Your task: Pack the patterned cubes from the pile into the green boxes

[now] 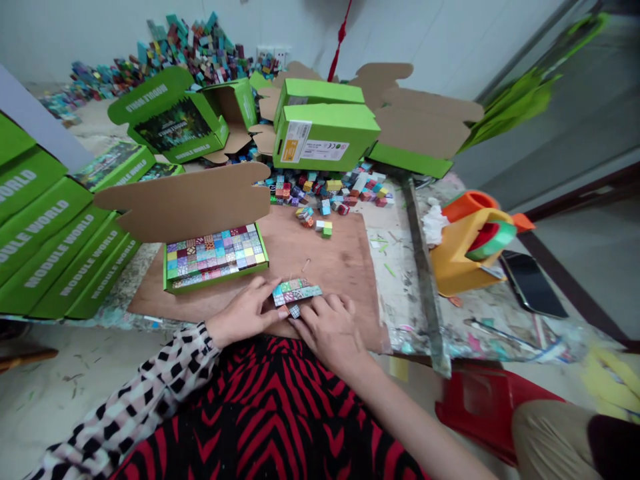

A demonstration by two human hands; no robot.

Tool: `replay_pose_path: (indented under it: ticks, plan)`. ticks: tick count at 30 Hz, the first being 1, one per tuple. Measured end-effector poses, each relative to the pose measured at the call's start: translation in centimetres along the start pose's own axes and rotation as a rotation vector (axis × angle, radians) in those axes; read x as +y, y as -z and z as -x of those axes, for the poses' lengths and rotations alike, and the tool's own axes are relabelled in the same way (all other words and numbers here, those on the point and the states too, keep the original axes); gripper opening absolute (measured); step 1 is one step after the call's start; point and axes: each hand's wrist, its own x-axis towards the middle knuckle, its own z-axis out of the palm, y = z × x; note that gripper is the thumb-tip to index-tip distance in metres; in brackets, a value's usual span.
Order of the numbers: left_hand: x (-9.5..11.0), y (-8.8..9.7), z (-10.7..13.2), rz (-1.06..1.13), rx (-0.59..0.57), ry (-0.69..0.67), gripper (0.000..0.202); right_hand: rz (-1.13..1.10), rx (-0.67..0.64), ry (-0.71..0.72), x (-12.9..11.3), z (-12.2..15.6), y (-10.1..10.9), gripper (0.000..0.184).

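Observation:
Short rows of small patterned cubes (297,291) lie on the brown board in front of me. My left hand (245,307) closes around their left end, thumb on the near side and fingers on the far side. My right hand (335,327) is curled at the right end, its thumb against a loose patterned cube (295,311) just below the rows. Ahead of my left hand sits an open green box (220,280) filled with neat rows of cubes, its cardboard lid (190,200) raised.
Green boxes are stacked at the left (55,227), with more green boxes (325,133) behind. Loose cubes (330,187) are scattered before these; a large heap (200,53) lies by the wall. On the right are a metal bar (420,267), yellow tape dispenser (460,253) and phone (534,283).

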Motion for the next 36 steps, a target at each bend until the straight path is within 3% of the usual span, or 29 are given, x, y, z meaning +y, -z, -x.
replay_pose_path:
  ticks: [2,10,17,21,24,27,32,36]
  plan:
    - [0.2,0.0,0.0,0.009,-0.005,0.007,0.069,0.001,0.001,0.015,0.1,-0.1,-0.1,0.020]
    - [0.3,-0.1,0.1,-0.003,-0.003,0.002,0.065,-0.026,0.025,0.057,0.2,-0.2,-0.9,0.016]
    - [-0.2,-0.3,0.1,0.006,-0.004,-0.008,0.062,-0.006,-0.033,0.104,0.5,-1.1,-0.5,0.013]
    - [0.5,0.0,0.2,-0.008,-0.013,0.032,0.073,-0.024,-0.050,0.094,2.7,-0.4,1.5,0.019]
    - [1.0,-0.3,0.2,-0.081,-0.002,0.064,0.076,-0.006,-0.018,-0.060,5.5,1.1,2.7,0.025]
    - [1.1,-1.0,0.0,-0.161,0.055,0.070,0.066,-0.102,-0.090,-0.152,7.0,2.4,2.6,0.023]
    - [1.1,-1.5,0.0,-0.202,0.102,0.066,0.056,-0.213,-0.142,-0.172,6.0,2.9,1.0,0.020]
    - [1.2,-1.1,0.3,-0.198,0.084,0.042,0.055,-0.283,-0.146,-0.121,4.8,2.6,1.3,0.020]
